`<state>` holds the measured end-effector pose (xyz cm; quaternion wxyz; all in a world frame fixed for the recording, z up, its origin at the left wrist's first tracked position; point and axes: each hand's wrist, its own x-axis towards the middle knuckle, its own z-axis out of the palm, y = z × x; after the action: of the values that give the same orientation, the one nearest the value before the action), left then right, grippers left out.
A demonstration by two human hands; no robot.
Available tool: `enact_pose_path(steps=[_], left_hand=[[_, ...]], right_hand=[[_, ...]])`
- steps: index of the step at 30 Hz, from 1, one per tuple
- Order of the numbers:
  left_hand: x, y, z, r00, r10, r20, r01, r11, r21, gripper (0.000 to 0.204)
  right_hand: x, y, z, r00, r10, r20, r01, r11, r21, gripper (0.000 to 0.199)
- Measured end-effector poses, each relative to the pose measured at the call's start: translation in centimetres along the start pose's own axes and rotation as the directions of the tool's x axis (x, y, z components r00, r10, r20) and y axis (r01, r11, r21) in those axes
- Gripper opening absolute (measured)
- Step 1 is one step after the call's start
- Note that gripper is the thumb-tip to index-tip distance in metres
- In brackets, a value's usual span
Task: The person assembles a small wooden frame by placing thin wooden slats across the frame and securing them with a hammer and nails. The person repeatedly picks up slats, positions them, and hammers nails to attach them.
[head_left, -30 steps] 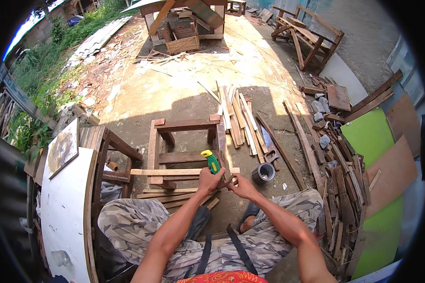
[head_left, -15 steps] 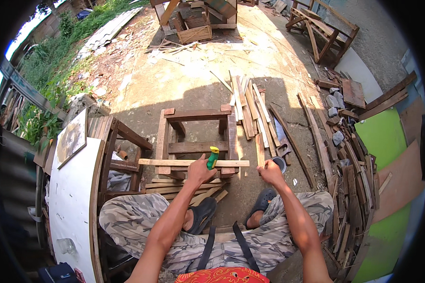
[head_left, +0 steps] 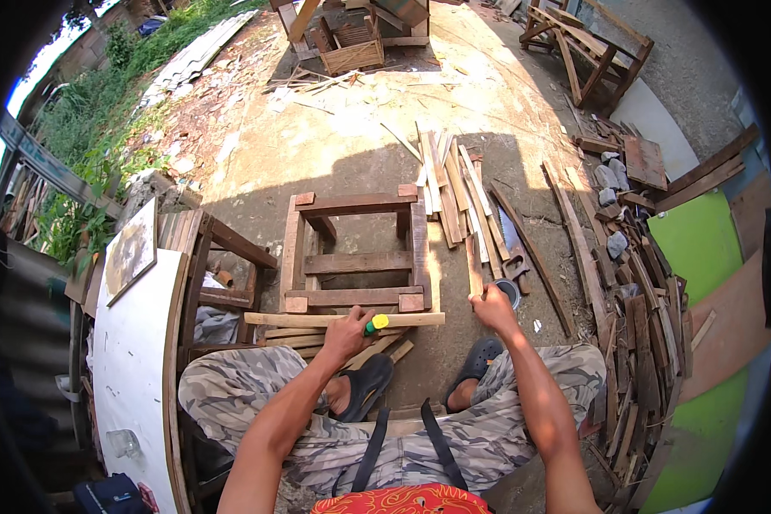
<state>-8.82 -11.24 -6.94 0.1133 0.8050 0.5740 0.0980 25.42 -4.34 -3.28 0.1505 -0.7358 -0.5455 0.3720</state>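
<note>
Strip (head_left: 291, 319), pale, narrow, lying nr 1 brown frame (head_left: 351, 298), lt hand (head_left: 345, 335) gripping it + 1 grn-yel handle (head_left: 378, 323), rt hand (head_left: 493, 309) pinching 1 slat (head_left: 474, 267) rt of frame

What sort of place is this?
Probably an open-air woodworking yard: a brown rectangular wooden frame, a silver-bladed handsaw with a brown handle and a heap of brown wood offcuts suggest it.

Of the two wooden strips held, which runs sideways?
The pale strip in the left hand, alongside the wooden frame; the other strip, in the right hand, points forward instead.
</note>
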Motion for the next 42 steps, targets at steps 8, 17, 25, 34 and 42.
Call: enact_pose_path(steps=[8,17,25,34,42], left_hand=[[-4.3,-1.4,3.6,0.992,-0.078,0.097,0.075,0.997,0.032,0.053],[-2.7,-1.7,0.8,0.990,0.067,0.126,-0.043,0.982,-0.184,0.035],[4.2,1.4,-0.8,0.961,-0.277,0.002,0.243,0.838,-0.489,0.041],[11.3,2.1,2.7,0.807,-0.590,0.021,0.376,0.487,-0.789,0.047],[12.1,2.6,4.3,0.751,-0.660,-0.020,0.489,0.576,-0.655,0.051]], right_hand=[[0.1,0.2,0.0,0.996,-0.075,-0.042,0.076,0.997,0.021,0.050],[1.0,4.1,4.4,0.924,0.056,0.379,0.102,0.917,-0.386,0.031],[0.4,9.2,8.9,0.743,0.306,0.596,0.137,0.802,-0.582,0.034],[2.6,14.6,14.5,0.816,0.215,0.536,0.039,0.905,-0.423,0.046],[7.9,11.2,10.0,0.992,0.096,0.081,-0.086,0.989,-0.117,0.041]])
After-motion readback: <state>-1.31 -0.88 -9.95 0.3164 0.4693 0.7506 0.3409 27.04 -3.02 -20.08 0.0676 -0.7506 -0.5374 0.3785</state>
